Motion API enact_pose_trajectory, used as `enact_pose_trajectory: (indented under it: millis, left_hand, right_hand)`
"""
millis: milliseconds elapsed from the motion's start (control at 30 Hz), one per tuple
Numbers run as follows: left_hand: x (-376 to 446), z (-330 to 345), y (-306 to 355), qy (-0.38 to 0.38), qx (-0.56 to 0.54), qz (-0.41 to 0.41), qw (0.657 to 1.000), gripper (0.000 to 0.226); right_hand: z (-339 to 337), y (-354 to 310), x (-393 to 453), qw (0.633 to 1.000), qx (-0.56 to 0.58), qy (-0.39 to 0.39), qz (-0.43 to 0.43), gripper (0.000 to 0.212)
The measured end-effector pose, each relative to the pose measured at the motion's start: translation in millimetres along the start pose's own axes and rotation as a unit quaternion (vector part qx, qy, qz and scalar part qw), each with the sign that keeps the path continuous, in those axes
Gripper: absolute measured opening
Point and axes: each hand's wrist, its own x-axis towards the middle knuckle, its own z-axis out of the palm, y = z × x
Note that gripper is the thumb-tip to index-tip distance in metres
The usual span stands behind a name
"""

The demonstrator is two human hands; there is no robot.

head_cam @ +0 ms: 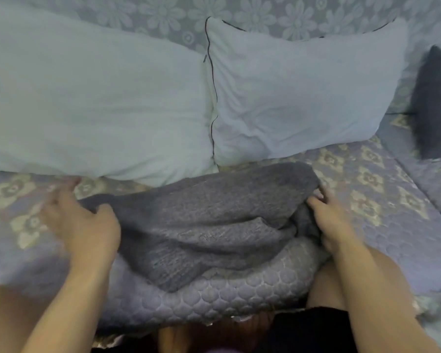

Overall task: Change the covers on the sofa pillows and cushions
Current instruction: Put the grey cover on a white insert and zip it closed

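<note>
Nearest, the left hand (79,222) pinches one edge of a grey knitted cover (201,225), thumb over the cloth; the right hand (334,220) grips its other edge with curled fingers. The cover lies crumpled on the quilted, flower-patterned sofa seat (382,200). Behind stand two smooth, pale, bare pillows (298,98), and one dark cushion (435,103) at far right.

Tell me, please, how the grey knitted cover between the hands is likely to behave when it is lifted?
The grey knitted cover lies in soft folds, so it will probably sag and drape, not hold a shape. The right hand bunches its edge easily, which suggests it is light. Its nubbly knit looks unlikely to slip from the left hand.
</note>
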Motion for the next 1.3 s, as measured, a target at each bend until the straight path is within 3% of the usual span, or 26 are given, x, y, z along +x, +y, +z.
enact_pose_trajectory:
  millis: [100, 167, 233, 367, 433, 467, 500, 567, 633, 700, 767, 833, 967, 1067, 1133, 1200, 1300]
  left_hand:
    - [-42, 20, 43, -0.116, 0.03, 0.158, 0.98, 0.051]
    - [-36, 39, 51, -0.236, 0.067, 0.238, 0.94, 0.047]
    - [-27, 56, 60, -0.352, 0.13, 0.288, 0.881, 0.049]
    - [-31, 78, 44, -0.51, 0.258, 0.406, 0.713, 0.052]
    - [-39, 72, 17, -0.546, 0.308, 0.451, 0.635, 0.048]
    - [-43, 69, 4, -0.542, 0.316, 0.471, 0.62, 0.049]
    - [-47, 67, -3, -0.53, 0.312, 0.486, 0.621, 0.049]
    - [-49, 68, 1, -0.496, 0.259, 0.499, 0.661, 0.038]
    - [-55, 70, 19, -0.474, 0.158, 0.449, 0.741, 0.026]
    - [-64, 69, 35, -0.444, 0.079, 0.391, 0.802, 0.024]
    - [-72, 64, 41, -0.414, 0.032, 0.366, 0.833, 0.021]
    - [-78, 56, 43, -0.392, 0.002, 0.38, 0.838, 0.023]
    - [-82, 43, 52, -0.453, -0.061, 0.397, 0.796, 0.028]
    - [-85, 37, 60, -0.508, -0.093, 0.39, 0.762, 0.02]
    - [-89, 34, 66, -0.545, -0.092, 0.365, 0.749, 0.02]
    - [-96, 31, 72, -0.539, -0.12, 0.326, 0.768, 0.022]
    - [-107, 26, 81, -0.502, -0.221, 0.173, 0.818, 0.027]
  right_hand:
    - [14, -9, -3, 0.993, 0.115, -0.02, 0.009, 0.035]
    - [14, -29, 3, 0.97, 0.239, -0.024, 0.02, 0.035]
    - [10, -43, 16, 0.961, 0.274, -0.02, 0.014, 0.033]
    - [-6, -61, 16, 0.988, 0.126, -0.081, -0.041, 0.014]
    - [-19, -68, -7, 0.979, 0.125, -0.139, -0.078, 0.023]
    - [-23, -68, -23, 0.973, 0.144, -0.149, -0.098, 0.032]
    - [-28, -65, -40, 0.969, 0.162, -0.145, -0.116, 0.042]
    - [-31, -48, -72, 0.964, 0.168, -0.152, -0.138, 0.06]
    - [-25, -22, -91, 0.962, 0.143, -0.196, -0.125, 0.074]
    - [-15, -3, -100, 0.969, 0.065, -0.216, -0.102, 0.067]
    - [-7, -3, -106, 0.969, -0.022, -0.221, -0.113, 0.045]
    - [-2, -16, -112, 0.97, -0.036, -0.196, -0.142, 0.029]
    - [-1, -51, -120, 0.96, 0.07, -0.118, -0.242, 0.035]
    - [5, -70, -119, 0.95, 0.164, -0.098, -0.246, 0.038]
    - [13, -74, -119, 0.946, 0.194, -0.097, -0.241, 0.028]
    - [19, -71, -121, 0.945, 0.199, -0.111, -0.235, 0.01]
    - [25, -65, -128, 0.952, 0.152, -0.133, -0.23, 0.009]
